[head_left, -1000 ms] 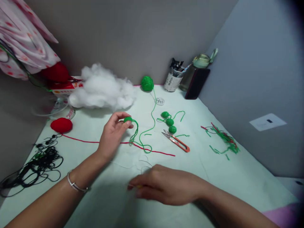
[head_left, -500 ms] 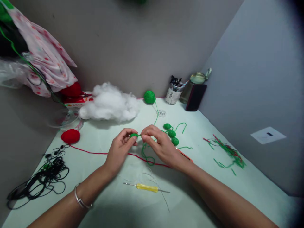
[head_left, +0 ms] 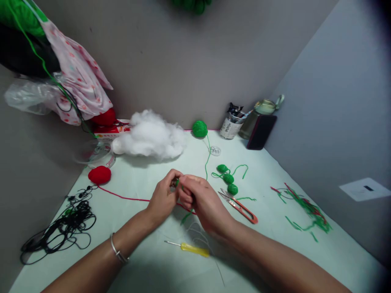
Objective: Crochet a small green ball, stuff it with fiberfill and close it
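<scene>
My left hand is closed around a small green crocheted piece, mostly hidden by fingers. Pressed against it, my right hand has its fingers curled and thumb pinched at the same piece, with green yarn between them. A loose green yarn tail hangs below the hands. Red yarn runs behind my left hand. Three green crocheted balls with yarn tails lie beyond my right hand, next to orange-handled thread snips. On the near side rests a yellow-handled crochet hook.
White stuffing, a green yarn ball, a pen cup and a phone line the back. Red yarn and tangled black cord lie left. Yarn scraps lie right.
My hands have come together, and the green piece that showed between them is now mostly covered. The snips have come into fuller view. The camera view has shifted slightly.
</scene>
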`<state>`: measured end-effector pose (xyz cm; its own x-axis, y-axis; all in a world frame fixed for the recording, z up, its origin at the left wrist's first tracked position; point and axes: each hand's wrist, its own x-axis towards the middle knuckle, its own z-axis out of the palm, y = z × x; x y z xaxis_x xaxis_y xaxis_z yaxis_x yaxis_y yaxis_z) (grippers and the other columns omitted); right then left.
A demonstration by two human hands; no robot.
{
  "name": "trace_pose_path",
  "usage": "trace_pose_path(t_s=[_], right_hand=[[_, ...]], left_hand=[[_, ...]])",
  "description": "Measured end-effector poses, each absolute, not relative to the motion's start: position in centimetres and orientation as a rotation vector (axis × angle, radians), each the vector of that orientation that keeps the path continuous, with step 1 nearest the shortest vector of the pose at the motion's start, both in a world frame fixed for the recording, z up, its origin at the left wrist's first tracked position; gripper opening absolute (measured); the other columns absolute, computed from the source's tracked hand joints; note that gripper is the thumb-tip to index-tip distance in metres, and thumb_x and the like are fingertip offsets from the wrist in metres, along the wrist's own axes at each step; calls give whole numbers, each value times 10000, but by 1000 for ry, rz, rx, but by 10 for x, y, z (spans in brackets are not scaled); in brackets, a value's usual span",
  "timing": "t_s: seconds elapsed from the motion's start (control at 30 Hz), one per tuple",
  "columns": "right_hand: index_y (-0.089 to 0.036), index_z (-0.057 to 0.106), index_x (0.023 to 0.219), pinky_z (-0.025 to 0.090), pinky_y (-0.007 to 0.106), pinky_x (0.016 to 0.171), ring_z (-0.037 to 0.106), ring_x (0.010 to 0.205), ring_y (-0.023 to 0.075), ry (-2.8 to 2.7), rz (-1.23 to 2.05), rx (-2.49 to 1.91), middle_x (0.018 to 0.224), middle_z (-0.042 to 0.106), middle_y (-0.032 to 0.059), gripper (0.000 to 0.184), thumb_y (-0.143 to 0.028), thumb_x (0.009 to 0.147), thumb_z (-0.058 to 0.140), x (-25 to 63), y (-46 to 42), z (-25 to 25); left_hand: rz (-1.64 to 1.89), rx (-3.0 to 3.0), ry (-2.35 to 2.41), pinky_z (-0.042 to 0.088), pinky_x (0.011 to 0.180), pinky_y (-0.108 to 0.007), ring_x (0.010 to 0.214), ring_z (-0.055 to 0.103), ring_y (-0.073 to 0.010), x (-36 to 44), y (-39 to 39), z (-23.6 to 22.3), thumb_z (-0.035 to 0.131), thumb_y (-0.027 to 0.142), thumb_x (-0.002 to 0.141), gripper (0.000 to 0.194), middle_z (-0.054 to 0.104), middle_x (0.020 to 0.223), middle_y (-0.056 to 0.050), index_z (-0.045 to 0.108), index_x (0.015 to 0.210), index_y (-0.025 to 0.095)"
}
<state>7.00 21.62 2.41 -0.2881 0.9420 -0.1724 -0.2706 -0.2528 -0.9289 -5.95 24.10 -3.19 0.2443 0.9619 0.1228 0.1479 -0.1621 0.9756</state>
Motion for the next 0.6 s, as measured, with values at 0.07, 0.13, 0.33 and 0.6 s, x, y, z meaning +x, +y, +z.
trace_pose_path(t_s=[0.07,0.13,0.33,0.6], right_hand=[[-208,508,623,357,273,609,451,600,117,-1466,1580,-1052,597,516,-26,306,-341,894,555,80,233,26],[-205,569,728,420,301,735,553,762,154,-1749,1172,-1175,775,619,7,208,-345,875,613,97,262,26],[-243,496,924,466,373,862,622,981,233,-1620,601,-1439,1067,616,54,297,-386,793,720,128,368,4],[-231,502,792,445,287,650,548,653,152,-1600,842,-1437,761,596,-28,257,-235,677,732,105,440,-36]], left_hand=[[1025,1574,1101,486,759,-311,792,610,-195,-62,246,-33,555,163,845,79,650,809,14,578,886,227],[982,1618,1107,493,813,-333,838,628,-205,-64,249,-37,553,161,863,91,673,850,1,607,902,223],[796,1791,1019,511,882,-365,931,679,-229,-63,249,-48,663,178,860,149,735,986,-42,758,965,223],[901,2181,1074,502,1077,-438,1207,659,-261,-79,269,-26,603,310,1018,285,708,1277,-112,676,1275,212]])
